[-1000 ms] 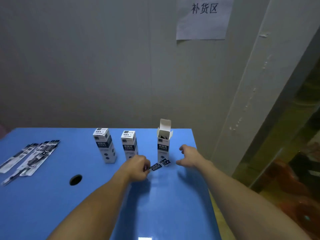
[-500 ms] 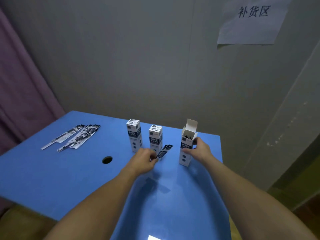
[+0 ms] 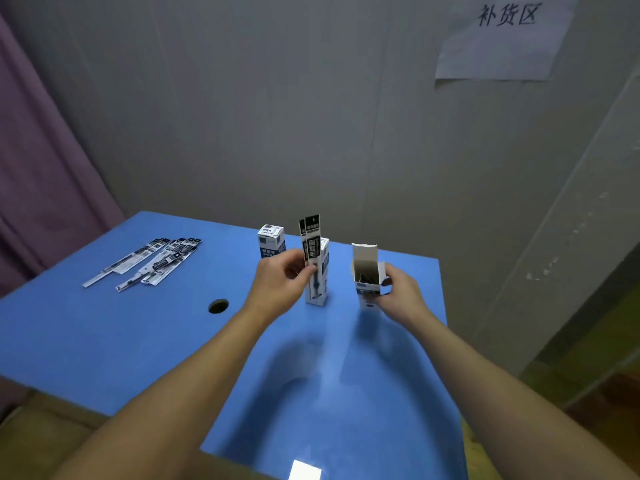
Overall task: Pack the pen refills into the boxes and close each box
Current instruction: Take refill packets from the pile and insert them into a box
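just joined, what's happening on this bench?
A person is packing pen refills into small boxes on a blue table. The left hand pinches a couple of packaged refills upright, and the right hand grips the open box, its flap up. Two closed boxes stand behind the left hand. More refills lie in a loose pile at the table's far left.

Left hand [image 3: 280,285] now raised off the blue table [image 3: 104,341], holding the refill packets [image 3: 311,244] upright in front of the middle box [image 3: 320,271] instead of low and slanted near the surface. Right hand [image 3: 398,292], apart from the open box [image 3: 367,275] a second ago, now grips its side, with the box shifted slightly toward the person.
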The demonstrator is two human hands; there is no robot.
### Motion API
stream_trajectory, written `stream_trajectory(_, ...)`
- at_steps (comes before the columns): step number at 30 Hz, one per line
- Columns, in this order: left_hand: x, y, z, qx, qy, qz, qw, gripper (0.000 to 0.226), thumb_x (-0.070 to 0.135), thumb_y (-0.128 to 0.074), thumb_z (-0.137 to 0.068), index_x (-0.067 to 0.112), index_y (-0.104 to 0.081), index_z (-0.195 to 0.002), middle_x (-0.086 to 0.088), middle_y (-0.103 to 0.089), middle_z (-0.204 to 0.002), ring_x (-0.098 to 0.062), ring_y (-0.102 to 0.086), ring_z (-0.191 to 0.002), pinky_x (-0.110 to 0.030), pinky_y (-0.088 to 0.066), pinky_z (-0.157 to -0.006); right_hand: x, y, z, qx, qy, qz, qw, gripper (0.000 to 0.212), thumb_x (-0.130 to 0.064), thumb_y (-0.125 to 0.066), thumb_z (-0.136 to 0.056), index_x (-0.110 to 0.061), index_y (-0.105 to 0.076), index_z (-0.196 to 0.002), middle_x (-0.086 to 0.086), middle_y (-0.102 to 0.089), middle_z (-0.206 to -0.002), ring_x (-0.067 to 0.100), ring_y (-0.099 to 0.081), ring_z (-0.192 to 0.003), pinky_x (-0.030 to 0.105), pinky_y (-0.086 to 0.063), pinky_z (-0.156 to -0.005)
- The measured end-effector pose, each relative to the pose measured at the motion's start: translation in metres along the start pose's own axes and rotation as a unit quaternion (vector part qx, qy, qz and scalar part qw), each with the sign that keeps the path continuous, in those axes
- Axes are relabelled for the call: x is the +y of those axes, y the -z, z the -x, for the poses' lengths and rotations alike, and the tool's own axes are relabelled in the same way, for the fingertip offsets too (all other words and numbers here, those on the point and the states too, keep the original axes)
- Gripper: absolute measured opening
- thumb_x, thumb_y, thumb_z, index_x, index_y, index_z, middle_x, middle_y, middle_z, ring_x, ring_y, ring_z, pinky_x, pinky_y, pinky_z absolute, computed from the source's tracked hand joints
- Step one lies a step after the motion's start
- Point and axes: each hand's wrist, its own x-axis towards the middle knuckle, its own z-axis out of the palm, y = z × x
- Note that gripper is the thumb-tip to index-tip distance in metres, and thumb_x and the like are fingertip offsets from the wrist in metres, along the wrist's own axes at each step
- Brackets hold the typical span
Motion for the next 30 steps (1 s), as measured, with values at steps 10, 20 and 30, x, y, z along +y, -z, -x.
stream_trajectory(10, 0.064, 0.023, 0.050, 0.001, -0.067, 0.213, 0.975, 0.017, 0.002, -0.073, -0.086, 0.016, -0.074, -0.094, 0.009, -0.075, -0.089, -0.020, -0.074, -0.084, -0.037, -0.059, -0.083, -0.001, -0.016, 0.053, 0.015, 0.102, -0.041, 0.994, 0.048, -0.011, -0.085, -0.073, -0.024, -0.067, -0.115, -0.010, -0.065, -0.110, 0.009, -0.059, -0.099, 0.024, -0.054, -0.079)
stream_trajectory(20, 0.053, 0.010, 0.051, -0.016, -0.187, 0.030, 0.982, 0.013, 0.001, -0.076, -0.085, 0.004, -0.076, -0.098, -0.003, -0.074, -0.090, -0.015, -0.067, -0.082, -0.022, -0.051, -0.074, -0.020, -0.023, 0.079, 0.003, 0.146, -0.079, 0.986, 0.055, -0.005, -0.085, -0.073, -0.039, -0.060, -0.109, -0.022, -0.061, -0.107, 0.002, -0.059, -0.098, 0.008, -0.045, -0.077)
stream_trajectory(30, 0.043, 0.004, 0.047, -0.043, -0.200, -0.018, 0.979, 0.017, 0.006, -0.074, -0.086, 0.007, -0.074, -0.103, 0.000, -0.069, -0.098, -0.017, -0.064, -0.093, -0.027, -0.052, -0.082, -0.023, -0.029, 0.074, 0.001, 0.144, -0.089, 0.986, 0.058, -0.006, -0.084, -0.073, -0.043, -0.057, -0.108, -0.023, -0.062, -0.106, 0.007, -0.061, -0.098, 0.013, -0.048, -0.078)
